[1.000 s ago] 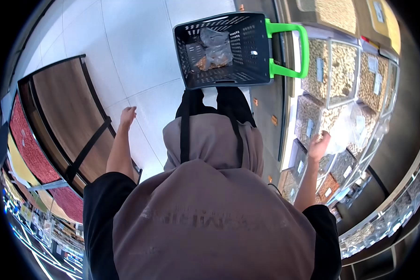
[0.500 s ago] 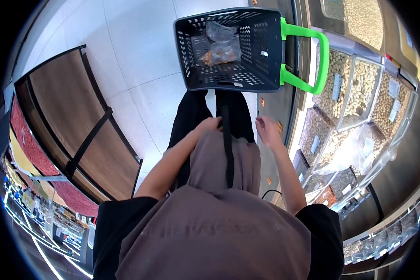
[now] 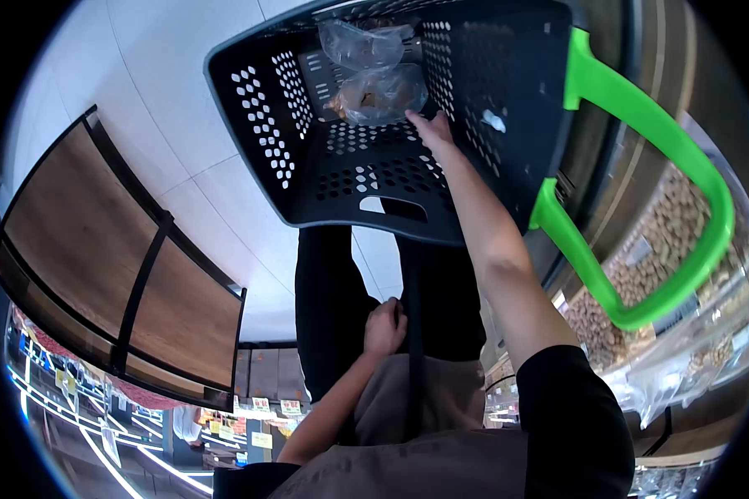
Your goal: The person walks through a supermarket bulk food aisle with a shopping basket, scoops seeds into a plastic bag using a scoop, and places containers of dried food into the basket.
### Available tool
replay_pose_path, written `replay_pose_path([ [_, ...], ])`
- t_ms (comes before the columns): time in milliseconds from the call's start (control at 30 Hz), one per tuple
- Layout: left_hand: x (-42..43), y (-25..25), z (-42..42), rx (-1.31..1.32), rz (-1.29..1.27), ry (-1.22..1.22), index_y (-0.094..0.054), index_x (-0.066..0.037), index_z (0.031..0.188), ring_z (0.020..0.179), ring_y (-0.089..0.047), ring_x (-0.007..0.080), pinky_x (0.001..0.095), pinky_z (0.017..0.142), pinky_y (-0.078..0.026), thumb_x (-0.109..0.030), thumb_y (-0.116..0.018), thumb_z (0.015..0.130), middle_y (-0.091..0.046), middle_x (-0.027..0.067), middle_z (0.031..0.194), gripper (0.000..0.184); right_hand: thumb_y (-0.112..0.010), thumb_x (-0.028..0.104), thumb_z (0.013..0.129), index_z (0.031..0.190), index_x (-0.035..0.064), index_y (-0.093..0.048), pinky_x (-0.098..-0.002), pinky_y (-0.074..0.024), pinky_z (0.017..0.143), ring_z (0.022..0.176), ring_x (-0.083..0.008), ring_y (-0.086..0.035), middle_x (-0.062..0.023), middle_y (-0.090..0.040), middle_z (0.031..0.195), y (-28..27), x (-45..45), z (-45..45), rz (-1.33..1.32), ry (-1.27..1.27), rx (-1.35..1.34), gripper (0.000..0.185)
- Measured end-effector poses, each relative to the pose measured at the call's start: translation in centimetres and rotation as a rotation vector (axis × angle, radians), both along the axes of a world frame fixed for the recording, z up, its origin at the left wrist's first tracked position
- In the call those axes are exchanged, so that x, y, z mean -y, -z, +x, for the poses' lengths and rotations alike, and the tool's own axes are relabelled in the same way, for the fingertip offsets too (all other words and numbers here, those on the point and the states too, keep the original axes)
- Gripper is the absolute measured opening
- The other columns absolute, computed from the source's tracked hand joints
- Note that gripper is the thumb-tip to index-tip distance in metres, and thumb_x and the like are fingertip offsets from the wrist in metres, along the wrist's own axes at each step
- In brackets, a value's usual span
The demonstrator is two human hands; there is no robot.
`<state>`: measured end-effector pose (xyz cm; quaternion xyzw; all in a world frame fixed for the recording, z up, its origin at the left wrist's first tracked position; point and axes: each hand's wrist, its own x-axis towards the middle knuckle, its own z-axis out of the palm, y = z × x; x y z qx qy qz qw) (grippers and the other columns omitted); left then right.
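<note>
Inside the dark shopping basket (image 3: pixel 508 75), my right hand (image 3: pixel 431 130) reaches down to the clear plastic bag (image 3: pixel 383 93) on the basket's floor. Its fingers are apart, with the tips at the bag's right edge; I cannot tell whether they press on it. Orange-brown contents show faintly through the plastic. Another crumpled clear bag (image 3: pixel 362 46) lies just behind it. My left hand (image 3: pixel 385 327) is in front of my thighs, beside the hanging apron strap (image 3: pixel 414 299). Its fingers are curled, and what they hold, if anything, is hidden.
A bright green handle (image 3: pixel 711 191) sticks out from the basket's right side. Beyond it are bins of peanuts in shells (image 3: pixel 670 220) and a loose clear plastic sheet (image 3: pixel 657 387). A brown wooden display stand (image 3: pixel 83 208) with black edges is at left, on pale floor tiles (image 3: pixel 175 91).
My right hand has gone from beside my thigh into the basket, down to the bag. I have bent forward, so the basket looks larger and closer. My left hand stays curled by my lap.
</note>
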<state>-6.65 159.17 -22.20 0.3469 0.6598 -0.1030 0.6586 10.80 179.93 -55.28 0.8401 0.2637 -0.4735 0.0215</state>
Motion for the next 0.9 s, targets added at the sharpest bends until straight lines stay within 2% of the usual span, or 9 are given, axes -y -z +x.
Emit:
replay_pose_path([
  [133,0.8,0.6,0.8,-0.022,-0.124,-0.077,-0.054,0.0,0.087,0.087,-0.06,0.0422,0.0501,0.081,-0.047,-0.01,-0.055,0.084,-0.062,0.0222,0.086,0.01,-0.071,0.039,0.088,0.122,-0.0026,-0.054,-0.0319,-0.0549,0.069,0.084,-0.02,-0.068,-0.0139,-0.064,0.102,2.4,-2.0,-0.9,-0.213,0.358,-0.233,0.056],
  [200,1.1,0.5,0.7,-0.022,-0.127,-0.086,-0.054,0.0,0.087,0.086,-0.06,0.0426,0.0503,0.08,-0.047,-0.01,-0.055,0.084,-0.062,0.0224,0.085,0.011,-0.064,0.024,0.095,0.1,0.0004,-0.061,-0.0264,-0.0504,0.059,0.068,-0.0135,-0.063,-0.007,-0.065,0.084,3.2,-1.7,-1.1,-0.138,0.46,-0.361,0.025],
  [267,1.3,0.0,0.7,-0.014,-0.133,-0.087,-0.054,0.0,0.087,0.085,-0.061,0.043,0.0505,0.079,-0.047,-0.01,-0.055,0.084,-0.062,0.0226,0.084,0.011,-0.061,0.02,0.096,0.095,0.0003,-0.062,-0.0261,-0.0489,0.057,0.064,-0.0125,-0.061,-0.0052,-0.063,0.078,2.6,-1.8,-1.8,0.015,0.478,-0.349,0.02],
  [333,1.4,-0.4,0.7,-0.054,-0.124,-0.096,-0.054,0.001,0.087,0.084,-0.061,0.0437,0.0509,0.077,-0.048,-0.01,-0.055,0.084,-0.062,0.0232,0.083,0.012,-0.061,0.017,0.093,0.088,-0.0032,-0.065,-0.03,-0.0482,0.056,0.059,-0.0161,-0.064,-0.0082,-0.066,0.07,1.7,-1.2,-2.4,0.281,0.505,-0.279,0.022],
  [567,0.8,-0.5,0.4,-0.064,-0.165,-0.054,-0.054,0.002,0.09,0.085,-0.061,0.0452,0.0508,0.077,-0.048,-0.011,-0.055,0.085,-0.062,0.0251,0.084,0.014,-0.063,0.02,0.09,0.085,-0.0035,-0.066,-0.0361,-0.0511,0.065,0.063,-0.0232,-0.067,-0.0132,-0.067,0.069,-4.2,-0.8,-0.8,0.278,0.054,-0.135,0.024],
  [700,0.9,-0.2,0.1,-0.073,-0.156,-0.024,-0.054,0.002,0.09,0.086,-0.061,0.0453,0.0512,0.078,-0.048,-0.012,-0.055,0.085,-0.062,0.0258,0.085,0.014,-0.061,0.024,0.091,0.087,-0.0027,-0.066,-0.0407,-0.0528,0.07,0.075,-0.0294,-0.07,-0.0174,-0.069,0.076,-4.3,-0.3,-0.1,0.057,0.087,-0.28,0.028],
  [733,0.6,-0.1,0.0,-0.07,-0.164,-0.016,-0.055,0.002,0.09,0.085,-0.062,0.0452,0.0513,0.077,-0.049,-0.012,-0.055,0.085,-0.063,0.0258,0.084,0.015,-0.061,0.024,0.091,0.087,-0.0027,-0.066,-0.0407,-0.0528,0.07,0.075,-0.0294,-0.07,-0.0174,-0.069,0.076,-4.1,-0.1,0.2,0.061,0.091,-0.28,0.028],
  [800,0.0,0.1,-0.2,-0.07,-0.169,-0.004,-0.055,0.002,0.09,0.084,-0.063,0.0451,0.0514,0.077,-0.049,-0.012,-0.055,0.085,-0.064,0.0258,0.083,0.015,-0.061,0.028,0.094,0.095,-0.0018,-0.066,-0.0332,-0.0536,0.065,0.066,-0.0177,-0.068,-0.01,-0.07,0.077,-4.7,-0.2,0.2,0.026,-0.155,-0.185,0.03],
  [900,-1.7,1.3,-0.7,-0.061,-0.095,-0.052,-0.058,0.002,0.091,0.078,-0.065,0.0436,0.0498,0.072,-0.051,-0.013,-0.055,0.087,-0.066,0.0237,0.079,0.016,-0.061,0.029,0.094,0.097,-0.0024,-0.066,-0.035,-0.0541,0.07,0.074,-0.0222,-0.07,-0.0121,-0.071,0.08,-9.0,-1.0,0.2,0.08,-0.234,-0.214,0.032],
])
